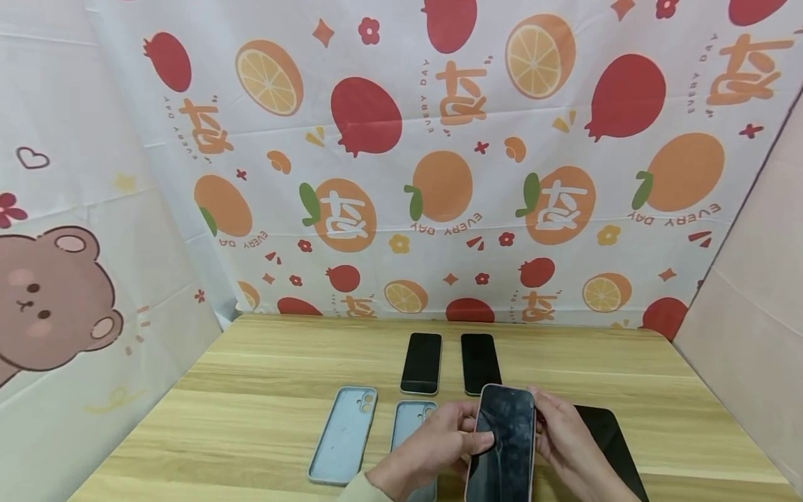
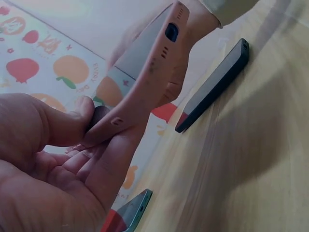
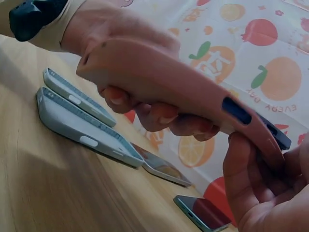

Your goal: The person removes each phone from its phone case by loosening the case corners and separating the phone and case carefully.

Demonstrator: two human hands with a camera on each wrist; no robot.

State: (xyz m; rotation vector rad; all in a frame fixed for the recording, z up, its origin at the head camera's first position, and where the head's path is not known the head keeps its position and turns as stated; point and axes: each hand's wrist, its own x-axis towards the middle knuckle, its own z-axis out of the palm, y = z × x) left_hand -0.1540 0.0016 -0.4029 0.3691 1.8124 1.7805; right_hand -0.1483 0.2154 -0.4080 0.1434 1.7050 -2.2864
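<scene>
Both hands hold a dark-screened phone (image 1: 507, 432) in a pink case (image 3: 159, 92) above the table. My left hand (image 1: 442, 439) grips its left side, thumb on the screen and fingers behind. At the upper right corner, my right hand (image 1: 564, 436) pinches the case's edge. In the right wrist view a dark corner of the phone sticks out past the case near the right fingertips (image 3: 241, 150). The pink case's lower end, with its port opening, shows in the left wrist view. Below the left hand lies a pale blue case (image 1: 410, 416), partly covered by it.
Another pale blue case (image 1: 343, 436) lies left on the wooden table (image 1: 238, 404). Two phones, one left (image 1: 422, 364) and one right (image 1: 480, 362), lie at the back. A black phone (image 1: 608, 443) is at the right, partly behind the right hand. A fruit-print cloth (image 1: 389, 265) hangs behind.
</scene>
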